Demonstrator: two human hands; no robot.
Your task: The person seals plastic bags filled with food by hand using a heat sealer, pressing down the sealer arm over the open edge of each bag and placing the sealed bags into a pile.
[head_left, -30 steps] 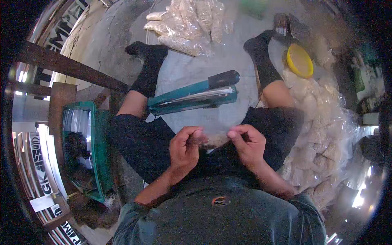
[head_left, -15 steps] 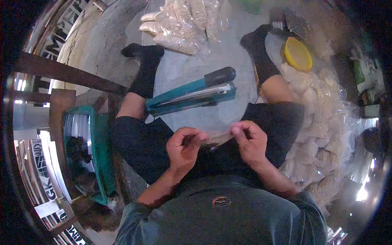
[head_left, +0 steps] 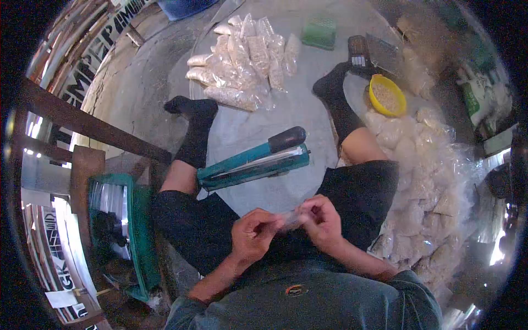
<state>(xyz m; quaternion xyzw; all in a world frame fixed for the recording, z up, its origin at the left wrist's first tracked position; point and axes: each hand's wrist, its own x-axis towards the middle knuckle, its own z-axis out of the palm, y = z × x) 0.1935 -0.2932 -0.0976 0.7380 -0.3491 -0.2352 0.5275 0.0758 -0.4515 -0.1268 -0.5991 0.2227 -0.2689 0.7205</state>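
Between my two hands, above my lap, a clear plastic bag is stretched, blurred and hard to make out against the dark shorts. My left hand pinches one side of it with thumb and fingers. On the other side, my right hand is closed on it, fingers curled. Just beyond the hands, a teal hand-lever bag sealer with a black grip lies across the floor sheet between my legs, touching neither hand.
Filled clear bags are heaped ahead. A yellow bowl of pale grains stands right, beside many packed bags. A dark device with keys and a green container are farther off. Left are a wooden beam and teal-framed crate.
My hands have come closer together, and the plastic between them shows more. The view has tilted up, so the floor things sit lower in the picture.
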